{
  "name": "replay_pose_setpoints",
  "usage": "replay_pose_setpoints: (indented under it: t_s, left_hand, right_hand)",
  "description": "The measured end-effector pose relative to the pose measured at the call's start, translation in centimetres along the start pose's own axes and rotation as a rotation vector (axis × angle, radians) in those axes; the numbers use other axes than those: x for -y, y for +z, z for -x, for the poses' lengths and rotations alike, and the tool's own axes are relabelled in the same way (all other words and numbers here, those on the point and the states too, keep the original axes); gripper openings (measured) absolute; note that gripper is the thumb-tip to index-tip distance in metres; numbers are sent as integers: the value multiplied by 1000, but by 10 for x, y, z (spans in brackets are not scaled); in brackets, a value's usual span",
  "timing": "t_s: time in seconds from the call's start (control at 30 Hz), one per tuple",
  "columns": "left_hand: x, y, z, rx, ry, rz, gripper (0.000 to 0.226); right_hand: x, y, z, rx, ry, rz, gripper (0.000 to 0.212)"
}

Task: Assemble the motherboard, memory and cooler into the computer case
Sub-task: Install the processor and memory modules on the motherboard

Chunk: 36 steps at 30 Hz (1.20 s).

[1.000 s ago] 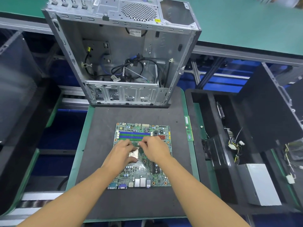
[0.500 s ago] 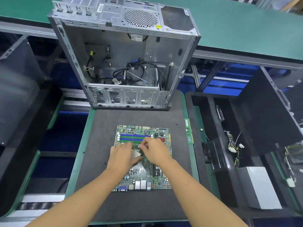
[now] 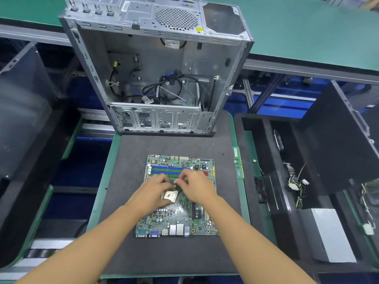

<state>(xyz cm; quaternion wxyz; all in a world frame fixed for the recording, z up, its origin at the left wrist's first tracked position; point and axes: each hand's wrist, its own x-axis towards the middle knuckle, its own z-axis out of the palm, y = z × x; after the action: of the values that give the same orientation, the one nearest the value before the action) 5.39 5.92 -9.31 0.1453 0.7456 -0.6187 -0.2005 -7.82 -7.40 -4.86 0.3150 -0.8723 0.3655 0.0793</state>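
The green motherboard point(image 3: 180, 214) lies flat on the black mat point(image 3: 127, 160), with blue and green memory slots point(image 3: 166, 170) along its far side. A silver CPU point(image 3: 170, 196) sits at its middle. My left hand point(image 3: 152, 191) rests on the board left of the CPU, fingers bent toward the slots. My right hand point(image 3: 198, 188) pinches a thin part just beyond the CPU; what it is stays hidden. A loose memory module point(image 3: 238, 162) lies on the mat's right edge. The open metal case point(image 3: 164, 64) stands behind the mat, loose cables inside.
A black foam tray point(image 3: 254, 140) on the right holds a dark cooler point(image 3: 272, 191), wire bundles point(image 3: 297, 185) and a silver power supply box point(image 3: 330, 234). Dark panels stand at far left point(image 3: 24, 119) and right point(image 3: 336, 140). A green bench top point(image 3: 307, 27) runs behind the case.
Both hands stay over the board's middle. My left hand has shifted a little left, uncovering more of the CPU. My right fingers have closed in beyond it.
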Motion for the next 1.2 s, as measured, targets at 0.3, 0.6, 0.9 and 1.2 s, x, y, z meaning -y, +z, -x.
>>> replay_pose_setpoints:
  t_s: [0.3, 0.6, 0.9, 1.2]
  left_hand:
    - [6, 2, 4, 3, -76, 94, 50]
    - [4, -4, 2, 3, -95, 175, 49]
    - [8, -13, 4, 99, -80, 232, 75]
    - [20, -16, 13, 93, -19, 72, 64]
  right_hand:
    - [-1, -1, 0, 11, 6, 11, 22]
    - [1, -1, -1, 8, -6, 11, 20]
    - [2, -3, -1, 11, -48, -3, 16]
    - [3, 0, 1, 41, -171, 1, 13]
